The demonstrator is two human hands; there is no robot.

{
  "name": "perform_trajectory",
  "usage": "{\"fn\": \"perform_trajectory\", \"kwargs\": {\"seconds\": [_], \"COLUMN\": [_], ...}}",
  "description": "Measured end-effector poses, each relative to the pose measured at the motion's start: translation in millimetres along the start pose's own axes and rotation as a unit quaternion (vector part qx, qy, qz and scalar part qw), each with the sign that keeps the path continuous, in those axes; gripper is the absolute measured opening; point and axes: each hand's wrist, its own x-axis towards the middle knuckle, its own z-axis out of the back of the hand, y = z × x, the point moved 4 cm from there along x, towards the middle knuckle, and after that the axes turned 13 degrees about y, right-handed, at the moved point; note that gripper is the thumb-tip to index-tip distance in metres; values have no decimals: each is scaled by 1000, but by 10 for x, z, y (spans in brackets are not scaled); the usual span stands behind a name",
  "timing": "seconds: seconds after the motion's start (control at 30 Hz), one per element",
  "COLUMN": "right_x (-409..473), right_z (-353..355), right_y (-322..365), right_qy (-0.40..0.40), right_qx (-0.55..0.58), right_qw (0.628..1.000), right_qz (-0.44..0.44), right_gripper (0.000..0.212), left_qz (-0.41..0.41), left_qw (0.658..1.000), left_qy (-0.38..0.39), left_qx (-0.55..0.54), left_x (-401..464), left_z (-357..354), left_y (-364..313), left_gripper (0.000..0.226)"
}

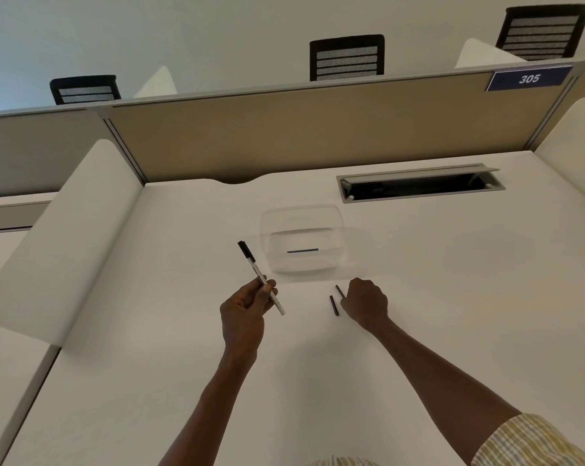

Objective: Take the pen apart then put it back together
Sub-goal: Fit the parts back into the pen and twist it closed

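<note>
While on desk, clear tray (334,227) with thin rod (302,251)

One white pen (260,278), two small dark parts (333,305) (339,290), one clear tray (302,243), one thin rod (302,251), three chairs (347,58).

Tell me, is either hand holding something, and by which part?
The left hand holds the white pen by its lower barrel. The right hand rests curled beside two small dark pieces; whether it grips one cannot be told.

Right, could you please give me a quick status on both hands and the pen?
Left hand holds the pen body, black end up. Right hand curled at two dark pen parts on the desk; grip unclear. Clear tray beyond, nothing blocking.
</note>
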Motion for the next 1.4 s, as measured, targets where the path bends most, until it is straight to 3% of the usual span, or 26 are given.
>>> {"fn": "perform_trajectory", "kwargs": {"seconds": [0.17,0.33,0.53,0.73,0.9,1.4], "right_x": [-64,-317,-798,-1108,-1206,-1273], "right_z": [94,292,425,471,602,683], "right_y": [-14,198,509,661,742,817], "right_qy": [5,-17,-52,-75,-100,-117], "right_qx": [51,113,201,261,268,238], "right_qw": [999,990,953,917,903,903], "right_qz": [2,82,219,290,321,338], "right_gripper": [13,6,6,7,8,6], "left_qz": [-5,-14,14,54,73,102], "left_qw": [1000,999,987,960,937,921], "left_qy": [-6,-19,-62,-98,-103,-94], "left_qx": [2,-25,-148,-257,-324,-364], "left_x": [48,115,185,194,182,92], "left_z": [-15,-30,-9,-23,-79,-200], "left_y": [-25,-82,-101,-96,-132,-232], "left_gripper": [14,15,19,22,13,16]}}
